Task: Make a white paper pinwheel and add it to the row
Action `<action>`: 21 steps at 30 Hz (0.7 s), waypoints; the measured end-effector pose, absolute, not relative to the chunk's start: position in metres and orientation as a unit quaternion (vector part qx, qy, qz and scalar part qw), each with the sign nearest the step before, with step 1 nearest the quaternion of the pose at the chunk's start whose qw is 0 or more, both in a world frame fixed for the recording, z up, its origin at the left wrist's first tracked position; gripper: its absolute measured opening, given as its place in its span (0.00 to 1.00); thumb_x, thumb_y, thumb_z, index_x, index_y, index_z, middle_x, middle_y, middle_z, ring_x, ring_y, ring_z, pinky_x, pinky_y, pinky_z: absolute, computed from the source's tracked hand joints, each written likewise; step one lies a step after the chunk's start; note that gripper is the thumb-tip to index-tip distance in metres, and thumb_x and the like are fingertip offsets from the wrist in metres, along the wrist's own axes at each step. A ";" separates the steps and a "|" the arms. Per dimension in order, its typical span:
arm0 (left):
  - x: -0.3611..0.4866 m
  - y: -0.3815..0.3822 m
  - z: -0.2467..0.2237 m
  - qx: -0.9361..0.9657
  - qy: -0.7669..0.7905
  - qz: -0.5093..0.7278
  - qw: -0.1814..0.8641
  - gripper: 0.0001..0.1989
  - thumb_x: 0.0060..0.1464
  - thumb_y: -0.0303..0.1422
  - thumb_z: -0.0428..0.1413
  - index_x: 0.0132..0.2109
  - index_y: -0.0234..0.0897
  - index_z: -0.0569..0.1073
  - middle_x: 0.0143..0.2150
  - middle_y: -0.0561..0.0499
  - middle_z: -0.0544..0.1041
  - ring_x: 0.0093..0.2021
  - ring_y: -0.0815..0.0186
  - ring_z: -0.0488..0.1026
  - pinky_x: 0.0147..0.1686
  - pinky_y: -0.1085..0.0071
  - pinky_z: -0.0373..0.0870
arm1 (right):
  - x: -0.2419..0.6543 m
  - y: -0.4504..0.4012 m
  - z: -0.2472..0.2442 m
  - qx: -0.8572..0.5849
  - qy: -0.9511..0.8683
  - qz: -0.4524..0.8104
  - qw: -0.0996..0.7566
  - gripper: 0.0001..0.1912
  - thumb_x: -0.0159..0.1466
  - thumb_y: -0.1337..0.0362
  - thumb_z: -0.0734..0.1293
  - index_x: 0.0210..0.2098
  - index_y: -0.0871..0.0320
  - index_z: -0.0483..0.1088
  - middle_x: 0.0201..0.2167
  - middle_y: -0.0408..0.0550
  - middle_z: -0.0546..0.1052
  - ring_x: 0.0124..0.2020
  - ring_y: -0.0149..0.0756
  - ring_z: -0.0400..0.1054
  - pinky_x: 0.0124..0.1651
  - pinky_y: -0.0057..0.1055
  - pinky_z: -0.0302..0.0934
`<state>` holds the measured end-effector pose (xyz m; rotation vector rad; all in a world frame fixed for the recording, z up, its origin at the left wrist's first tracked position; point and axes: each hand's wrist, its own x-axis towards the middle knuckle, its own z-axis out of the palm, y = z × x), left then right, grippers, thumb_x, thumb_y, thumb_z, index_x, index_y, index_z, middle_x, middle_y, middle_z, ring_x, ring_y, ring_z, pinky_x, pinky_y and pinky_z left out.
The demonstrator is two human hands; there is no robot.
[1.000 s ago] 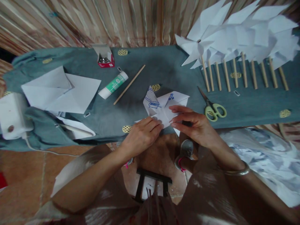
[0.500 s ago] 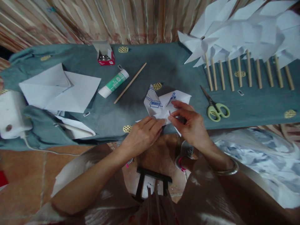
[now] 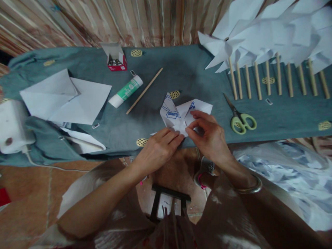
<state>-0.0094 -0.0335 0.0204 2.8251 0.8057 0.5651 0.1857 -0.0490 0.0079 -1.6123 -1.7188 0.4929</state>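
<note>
A white paper pinwheel [image 3: 171, 112] with blue drawings lies at the table's front edge, its points folded toward the centre. My left hand [image 3: 162, 147] presses on its lower left part, fingers together. My right hand [image 3: 206, 133] pinches at the pinwheel's centre with thumb and index finger; a tiny thin piece shows at the fingertips, too small to name. Behind lie a wooden stick [image 3: 144, 91] and a green and white glue stick [image 3: 126, 91]. An open red box [image 3: 116, 64] holds small metal pieces. Scissors with green handles [image 3: 242, 121] rest right of my right hand.
Several finished white pinwheels [image 3: 272, 38] on sticks lie at the back right. Folded white paper sheets [image 3: 88, 98] and a white device [image 3: 12, 128] with a cable are at the left. A bag of white paper pieces [image 3: 285, 173] stands lower right, a small stool [image 3: 171, 193] below.
My right thumb and index finger have closed slightly at the pinwheel's centre. The view has shifted a little; my left hand stays on the paper.
</note>
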 end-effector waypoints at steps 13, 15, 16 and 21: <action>-0.010 -0.034 0.020 0.943 0.267 0.182 0.075 0.11 0.65 0.25 0.49 0.51 0.29 0.72 0.43 0.44 0.78 0.42 0.62 0.74 0.42 0.66 0.77 | 0.185 -0.050 0.007 -0.628 -0.662 0.190 0.362 0.03 0.60 0.68 0.68 0.31 0.54 0.72 0.53 0.52 0.76 0.57 0.48 0.68 0.60 0.50 0.62; -0.010 -0.034 0.020 0.943 0.269 0.181 0.075 0.11 0.65 0.25 0.49 0.52 0.29 0.72 0.43 0.44 0.78 0.43 0.62 0.74 0.42 0.65 0.77 | 0.185 -0.050 0.008 -0.625 -0.663 0.195 0.363 0.02 0.60 0.68 0.68 0.32 0.54 0.73 0.53 0.53 0.76 0.58 0.49 0.68 0.60 0.51 0.62; -0.010 -0.034 0.020 0.943 0.269 0.182 0.075 0.11 0.65 0.25 0.49 0.52 0.29 0.72 0.43 0.44 0.78 0.43 0.62 0.74 0.42 0.65 0.77 | 0.186 -0.050 0.008 -0.624 -0.664 0.197 0.362 0.03 0.60 0.67 0.68 0.33 0.54 0.73 0.53 0.53 0.76 0.58 0.49 0.68 0.60 0.51 0.62; -0.010 -0.033 0.020 0.943 0.267 0.185 0.076 0.11 0.65 0.25 0.50 0.51 0.28 0.72 0.43 0.43 0.78 0.42 0.62 0.74 0.42 0.65 0.77 | 0.186 -0.052 0.009 -0.615 -0.681 0.186 0.352 0.06 0.62 0.67 0.67 0.39 0.54 0.74 0.54 0.53 0.75 0.57 0.48 0.68 0.60 0.50 0.62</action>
